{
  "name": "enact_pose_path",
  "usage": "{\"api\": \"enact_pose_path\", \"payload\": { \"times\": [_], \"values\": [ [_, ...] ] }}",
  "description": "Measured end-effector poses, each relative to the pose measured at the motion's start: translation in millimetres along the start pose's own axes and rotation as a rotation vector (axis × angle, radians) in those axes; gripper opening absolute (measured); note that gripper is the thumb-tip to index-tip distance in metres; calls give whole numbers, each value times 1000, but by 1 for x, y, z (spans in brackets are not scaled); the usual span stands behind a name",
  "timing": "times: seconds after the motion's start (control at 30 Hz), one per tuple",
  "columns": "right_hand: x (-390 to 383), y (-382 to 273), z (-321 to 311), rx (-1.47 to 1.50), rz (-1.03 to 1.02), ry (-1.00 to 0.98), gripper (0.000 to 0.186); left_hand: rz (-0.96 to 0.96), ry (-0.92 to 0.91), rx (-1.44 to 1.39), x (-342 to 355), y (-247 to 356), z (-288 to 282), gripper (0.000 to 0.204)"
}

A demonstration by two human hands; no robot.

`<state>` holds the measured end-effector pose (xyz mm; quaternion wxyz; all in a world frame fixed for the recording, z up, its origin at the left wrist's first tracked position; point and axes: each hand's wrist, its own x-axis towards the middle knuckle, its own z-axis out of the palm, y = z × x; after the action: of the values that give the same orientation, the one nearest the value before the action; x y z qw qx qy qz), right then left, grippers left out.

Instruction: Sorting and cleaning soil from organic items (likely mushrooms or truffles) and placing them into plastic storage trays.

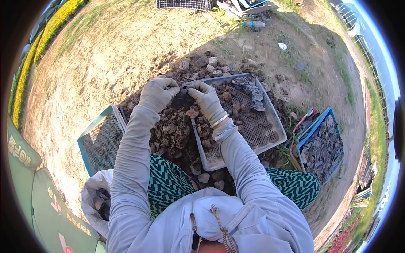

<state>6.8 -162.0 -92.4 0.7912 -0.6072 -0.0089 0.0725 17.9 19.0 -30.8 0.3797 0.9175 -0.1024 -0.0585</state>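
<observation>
Both hands wear pale work gloves and meet over a heap of brown, lumpy soil [171, 130]. A dark, thin, flat piece [181, 99] spans the gap between them; its exact kind I cannot make out. My left hand [158, 93] is closed, pinching its left side. My right hand [207, 100] pinches its upper right edge, above the left rim of a grey mesh tray [276, 116]. Clods lie in that tray, with several dark, wrinkled pieces [254, 93] in its far right corner. A reddish-brown clod [192, 113] sits just below the dark piece.
A blue-rimmed tray [322, 147] full of dark flat pieces stands at right. At left are a teal-rimmed mesh tray [101, 141] and a white sack [90, 198]. Stones [211, 63] lie beyond the heap. Farther off are a plastic bottle [254, 24] and a black crate [184, 4].
</observation>
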Motion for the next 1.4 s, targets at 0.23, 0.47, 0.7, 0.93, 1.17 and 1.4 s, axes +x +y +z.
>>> {"api": "enact_pose_path", "payload": {
  "times": [0.23,0.47,0.7,0.93,1.17,1.4],
  "values": [
    [-3,2,-4,144,20,-13,10,75,61,127,-7,8,3,29],
    [-11,-1,-8,177,67,-50,9,-129,-174,-253,-10,15,-5,27],
    [-5,3,0,-61,-72,-53,22,-46,-77,-289,-13,-6,-2,19],
    [8,7,-1,-283,-195,9,46,-443,-1,-65,-5,-18,-21,13],
    [-11,-15,12,-684,-270,-159,24,-180,-130,-347,-17,-14,-15,12],
    [-5,-16,-1,-89,-121,-73,17,-198,-109,-499,-13,-10,-14,15]
  ]
}}
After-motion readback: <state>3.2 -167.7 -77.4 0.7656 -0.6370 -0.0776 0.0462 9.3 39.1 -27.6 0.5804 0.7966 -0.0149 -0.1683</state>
